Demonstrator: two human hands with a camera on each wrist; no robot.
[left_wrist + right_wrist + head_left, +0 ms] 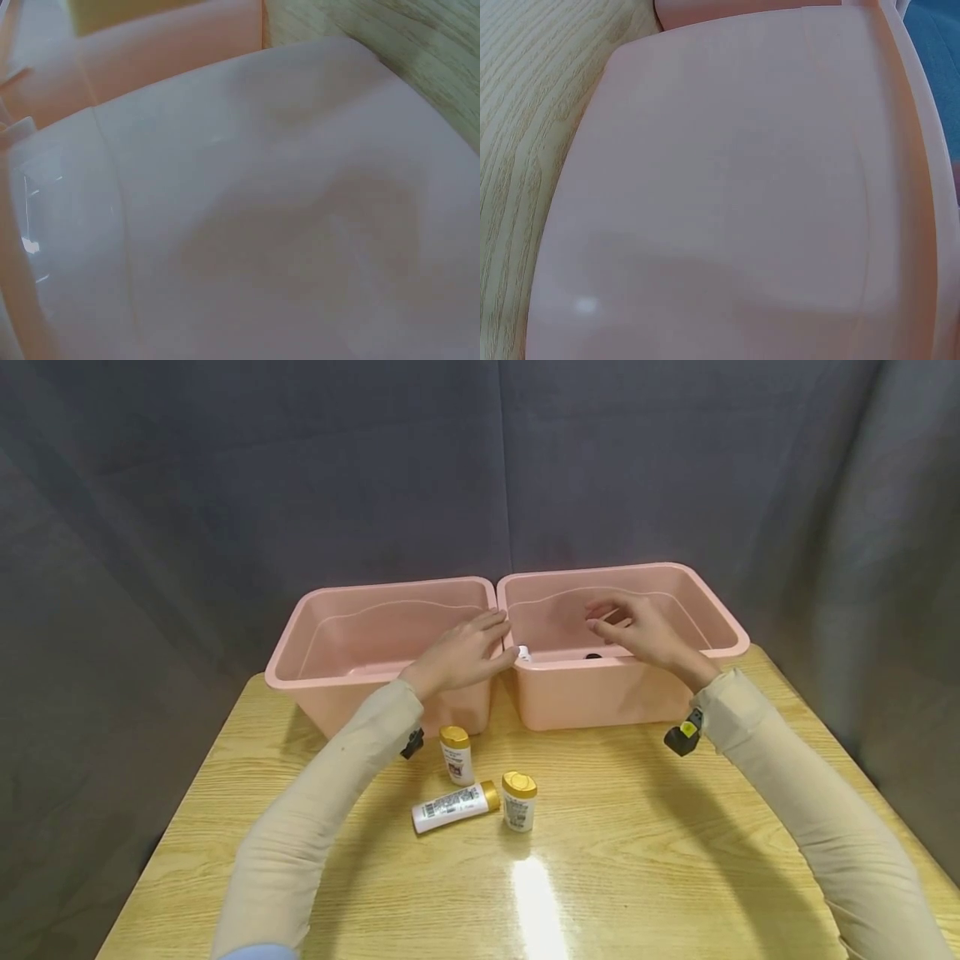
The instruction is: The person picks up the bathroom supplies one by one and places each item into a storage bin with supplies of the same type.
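Both hands, the left hand (461,653) and right hand (637,628), hover with loose, empty fingers over the pink bins (390,643); reach back low for the gold-capped bottles (519,801).

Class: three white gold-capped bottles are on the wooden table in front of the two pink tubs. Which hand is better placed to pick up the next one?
Probably the left hand: it hovers at the left pink plastic tub's rim, almost above the upright white gold-capped bottle. The right hand is over the right pink tub, farther off.

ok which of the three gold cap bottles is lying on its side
The front-left bottle, lying flat on the table with its gold cap pointing right. The other two, the back bottle and the right bottle, stand upright with caps on top.
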